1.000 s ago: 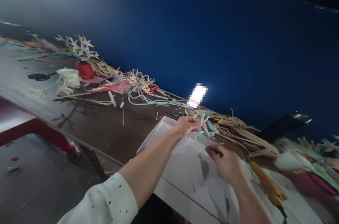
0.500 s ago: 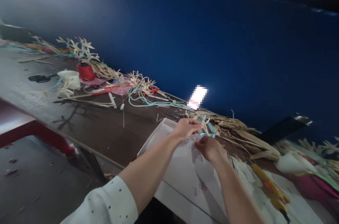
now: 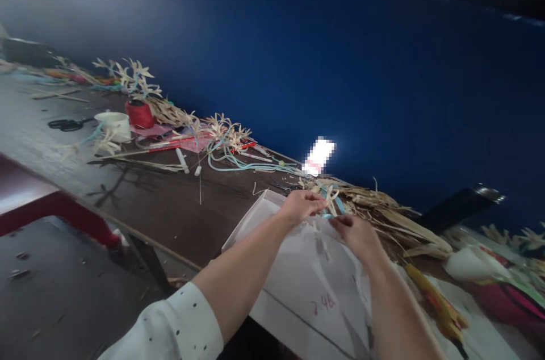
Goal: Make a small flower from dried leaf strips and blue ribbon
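Pinching a small pale flower (image 3: 331, 199) between the thumb and fingertips of the left hand (image 3: 301, 204), just above the far edge of a shallow white cardboard box (image 3: 293, 277) with red handwriting on it. Holding the right hand (image 3: 356, 234) just beside the left, over the same edge, with thumb and forefinger drawn close together; cannot tell whether gripping anything. Visible right behind the flower: a light blue ribbon (image 3: 339, 204), next to a heap of dried husks (image 3: 383, 209) along the blue wall (image 3: 272, 59). Lying to the right of the box, on white paper: a yellow glue gun (image 3: 438, 303). Spread farther left on the brown tabletop (image 3: 187, 218): light blue stems (image 3: 247, 166), a red thread spool (image 3: 140, 115) and black scissors (image 3: 66, 124)
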{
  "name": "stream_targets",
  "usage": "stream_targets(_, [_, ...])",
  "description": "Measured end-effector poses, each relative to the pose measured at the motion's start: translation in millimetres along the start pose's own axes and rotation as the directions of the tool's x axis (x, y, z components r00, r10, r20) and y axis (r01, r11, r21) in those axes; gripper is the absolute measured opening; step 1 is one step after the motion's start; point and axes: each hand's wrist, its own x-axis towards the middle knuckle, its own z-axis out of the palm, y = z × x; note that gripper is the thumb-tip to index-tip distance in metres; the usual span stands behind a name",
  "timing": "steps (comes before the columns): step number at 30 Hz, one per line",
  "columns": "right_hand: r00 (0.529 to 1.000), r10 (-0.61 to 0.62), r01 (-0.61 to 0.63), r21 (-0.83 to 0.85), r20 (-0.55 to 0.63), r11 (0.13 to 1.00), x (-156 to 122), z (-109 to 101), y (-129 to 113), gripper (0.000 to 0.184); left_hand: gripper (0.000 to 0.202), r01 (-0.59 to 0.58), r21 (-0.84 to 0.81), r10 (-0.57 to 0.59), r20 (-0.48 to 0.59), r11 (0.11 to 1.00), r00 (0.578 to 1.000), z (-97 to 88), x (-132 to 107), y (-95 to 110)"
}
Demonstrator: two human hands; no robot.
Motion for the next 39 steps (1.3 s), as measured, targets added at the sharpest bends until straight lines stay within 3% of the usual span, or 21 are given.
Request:
stream_targets(3, [0.994, 0.046, -0.036, 0.094, -0.097, 0.995, -2.5, -20.0, 11.9, 0.036, 0.031, -0.006, 0.01, 0.006, 0.006, 1.0, 1.0, -0.4, 1.4, -2.2])
stream_targets(8, [0.987, 0.001, 0.004, 0.035, -0.162, 0.999, -11.9, -30.5, 27.7, 0.036, 0.031, 0.004, 0.03, -0.004, 0.013, 1.0, 1.0, -1.1, -2.8, 2.0])
stream_targets(16, [1.0, -0.014, 0.01, -0.164, -0.027, 0.986, -15.9, -10.7, 39.2, 0.027, 0.024, 0.023, 0.074, -0.022, -0.014, 0.997, 1.0, -0.3, -7.9, 7.2])
stream_targets(24, [0.997, -0.065, 0.077, -0.278, 0.052, 0.957, -20.7, 12.3, 9.6, 0.031, 0.024, 0.011, 0.075, -0.012, 0.011, 0.997, 1.0, -1.6, -5.6, 6.3])
stream_targets(28, [0.996, -0.009, 0.037, -0.333, 0.084, 0.942, -16.6, 14.6, -7.3, 0.029, 0.024, -0.003, 0.064, 0.003, 0.005, 0.998, 1.0, -1.1, -7.1, 7.0])
stream_targets(39, [0.991, 0.03, 0.017, -0.344, 0.131, 0.939, -16.1, 7.0, -11.9, 0.025, 0.023, -0.008, 0.052, 0.008, -0.005, 0.999, 1.0, 1.1, -8.7, 8.1])
